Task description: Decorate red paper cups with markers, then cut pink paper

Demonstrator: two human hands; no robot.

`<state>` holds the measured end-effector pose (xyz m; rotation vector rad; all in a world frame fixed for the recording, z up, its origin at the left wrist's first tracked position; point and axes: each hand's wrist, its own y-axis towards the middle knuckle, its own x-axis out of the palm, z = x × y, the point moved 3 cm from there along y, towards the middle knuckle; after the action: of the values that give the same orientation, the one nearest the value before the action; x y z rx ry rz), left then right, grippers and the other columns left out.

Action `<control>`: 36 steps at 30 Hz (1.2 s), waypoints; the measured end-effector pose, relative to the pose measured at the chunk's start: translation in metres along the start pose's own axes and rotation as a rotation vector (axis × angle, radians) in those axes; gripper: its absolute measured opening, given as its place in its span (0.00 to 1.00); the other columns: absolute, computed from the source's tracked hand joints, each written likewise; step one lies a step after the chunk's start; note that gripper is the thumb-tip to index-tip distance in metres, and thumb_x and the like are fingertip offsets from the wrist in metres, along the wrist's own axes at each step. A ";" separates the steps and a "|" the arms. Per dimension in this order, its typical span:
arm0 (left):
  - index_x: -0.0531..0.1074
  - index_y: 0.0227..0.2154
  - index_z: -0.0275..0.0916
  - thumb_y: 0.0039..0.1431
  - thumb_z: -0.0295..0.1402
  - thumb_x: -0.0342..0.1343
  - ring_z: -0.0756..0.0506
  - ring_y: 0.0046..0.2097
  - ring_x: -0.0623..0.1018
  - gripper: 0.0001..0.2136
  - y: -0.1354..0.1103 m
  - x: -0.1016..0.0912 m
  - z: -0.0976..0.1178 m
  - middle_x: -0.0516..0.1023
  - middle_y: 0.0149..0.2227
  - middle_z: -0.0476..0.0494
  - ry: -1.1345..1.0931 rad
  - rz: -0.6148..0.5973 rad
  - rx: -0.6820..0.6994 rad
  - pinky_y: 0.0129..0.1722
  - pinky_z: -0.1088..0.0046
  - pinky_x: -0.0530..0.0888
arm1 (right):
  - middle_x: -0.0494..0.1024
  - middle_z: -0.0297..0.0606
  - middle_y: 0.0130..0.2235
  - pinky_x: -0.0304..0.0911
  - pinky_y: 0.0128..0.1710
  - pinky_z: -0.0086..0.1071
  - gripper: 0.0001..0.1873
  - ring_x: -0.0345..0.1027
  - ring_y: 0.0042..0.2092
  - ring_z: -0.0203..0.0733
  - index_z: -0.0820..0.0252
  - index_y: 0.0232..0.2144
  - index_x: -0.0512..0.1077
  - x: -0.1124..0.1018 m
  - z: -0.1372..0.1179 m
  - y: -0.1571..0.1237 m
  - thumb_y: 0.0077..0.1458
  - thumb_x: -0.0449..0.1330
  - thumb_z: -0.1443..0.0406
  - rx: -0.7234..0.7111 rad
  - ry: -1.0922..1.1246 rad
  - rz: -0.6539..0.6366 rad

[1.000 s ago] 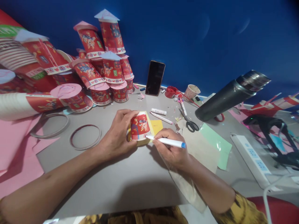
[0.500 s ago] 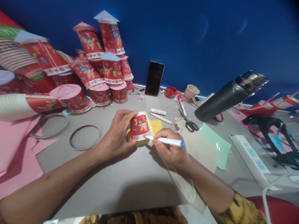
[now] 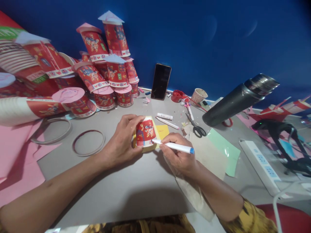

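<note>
In the head view, a person works at the middle of a grey table (image 3: 109, 194), nearer its near edge than its far one. The left hand (image 3: 123, 137) has its fingers curled round the left side of a red cup (image 3: 144, 132). The cup's long axis runs roughly between the near and far edges, its white-banded end towards the near edge; I can't tell whether it touches the tabletop. The right hand (image 3: 179, 160) pinches a white pen (image 3: 176, 146) close to its tip, thumb and fingers narrow around it. The pen lies almost parallel to the near edge, tip pointing left at the cup's white band, blue tail end right and slightly nearer that edge. Just beyond the cup rest yellow paper (image 3: 163, 130) and a pink-ended pen (image 3: 168, 123); to their right, black scissors (image 3: 199, 131) point towards the far edge.
</note>
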<state>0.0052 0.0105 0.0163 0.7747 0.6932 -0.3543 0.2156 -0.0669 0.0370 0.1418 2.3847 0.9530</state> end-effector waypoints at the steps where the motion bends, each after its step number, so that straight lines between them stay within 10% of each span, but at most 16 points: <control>1: 0.58 0.71 0.46 0.52 0.22 0.63 0.32 0.65 0.72 0.42 0.000 0.000 0.000 0.66 0.62 0.36 0.000 -0.003 0.010 0.65 0.48 0.77 | 0.86 0.35 0.35 0.75 0.35 0.31 0.03 0.81 0.34 0.40 0.54 0.40 0.76 0.000 0.000 0.000 0.69 0.64 0.68 -0.004 0.000 0.001; 36: 0.59 0.71 0.48 0.52 0.24 0.64 0.31 0.66 0.72 0.43 -0.001 0.001 -0.001 0.67 0.63 0.37 0.025 0.001 -0.031 0.66 0.48 0.76 | 0.83 0.32 0.33 0.72 0.34 0.28 0.03 0.78 0.32 0.37 0.53 0.38 0.76 0.000 0.002 -0.001 0.67 0.65 0.67 0.080 0.036 0.054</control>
<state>0.0045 0.0106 0.0143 0.7514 0.7198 -0.3326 0.2170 -0.0666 0.0348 0.2218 2.4650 0.8915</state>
